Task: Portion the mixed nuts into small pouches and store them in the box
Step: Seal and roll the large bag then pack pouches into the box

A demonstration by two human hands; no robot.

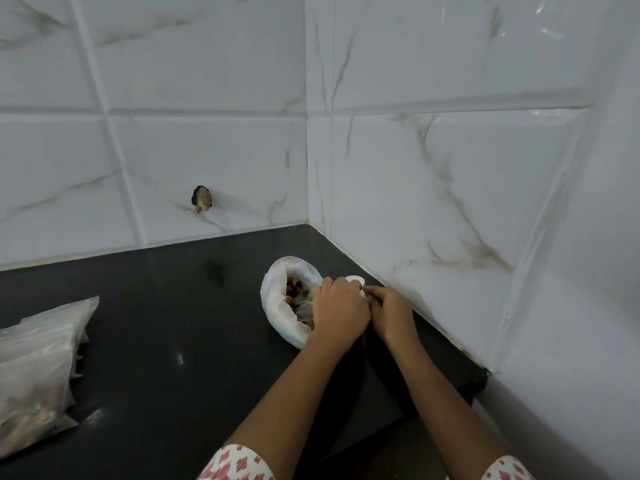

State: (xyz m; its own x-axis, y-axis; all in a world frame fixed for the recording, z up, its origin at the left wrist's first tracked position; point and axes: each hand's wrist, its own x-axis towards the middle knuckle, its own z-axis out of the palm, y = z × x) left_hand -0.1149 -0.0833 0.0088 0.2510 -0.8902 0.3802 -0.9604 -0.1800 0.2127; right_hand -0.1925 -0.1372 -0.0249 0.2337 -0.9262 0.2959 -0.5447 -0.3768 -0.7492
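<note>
A white bag (277,296) lies open on the black counter near the wall corner, with brown mixed nuts (296,289) showing inside. My left hand (337,311) is curled over the bag's right rim. My right hand (389,311) sits right beside it, fingers curled, and both seem to pinch a small white pouch (356,280) that peeks out between them. Most of that pouch is hidden by my fingers.
Clear plastic packets (38,368) with brownish contents lie at the counter's left edge. The black counter (173,323) meets marble-tiled walls behind and on the right. A dark hole (201,199) marks the back wall. No box is in view.
</note>
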